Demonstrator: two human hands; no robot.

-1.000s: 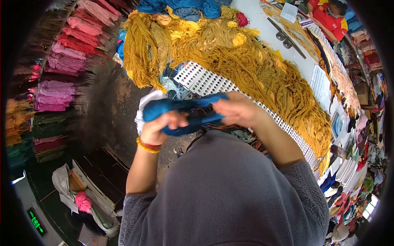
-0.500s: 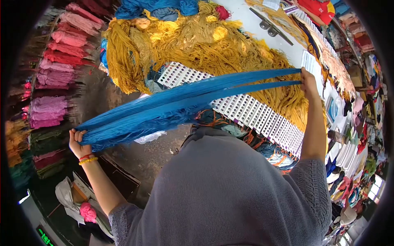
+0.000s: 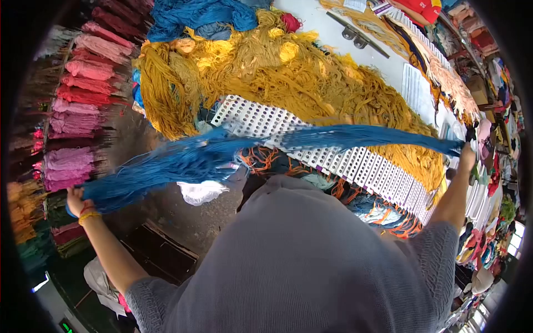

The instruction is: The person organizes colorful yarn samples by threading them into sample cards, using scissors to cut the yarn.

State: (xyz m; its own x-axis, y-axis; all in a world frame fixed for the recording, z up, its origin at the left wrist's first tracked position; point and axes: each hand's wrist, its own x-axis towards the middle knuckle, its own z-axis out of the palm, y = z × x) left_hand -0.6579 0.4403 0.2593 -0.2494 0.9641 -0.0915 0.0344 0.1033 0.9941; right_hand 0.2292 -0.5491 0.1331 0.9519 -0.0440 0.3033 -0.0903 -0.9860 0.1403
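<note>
A long hank of blue yarn (image 3: 344,136) stretches across the view between my two hands, its middle sagging and blurred by motion. At the far left, my left hand (image 3: 78,201), with a red and a yellow band at its wrist, is closed on one end of the hank. The other end is gripped by my right hand (image 3: 468,155) at the right. Beneath the hank lie white cards with rows of dark holes (image 3: 344,166) and a heap of mustard-yellow yarn (image 3: 277,77).
Pink, red and purple hanks (image 3: 75,119) hang on a rack at the left. Another pile of blue yarn (image 3: 200,15) lies at the top. A black clip bar (image 3: 358,36) and paper sheets (image 3: 416,86) rest on the white table. A person in red (image 3: 419,10) is at the upper right.
My hands have moved farther apart and lower, the left one leftward and the right one rightward. The blue hank, taut before, now sags and looks ruffled in the middle.
</note>
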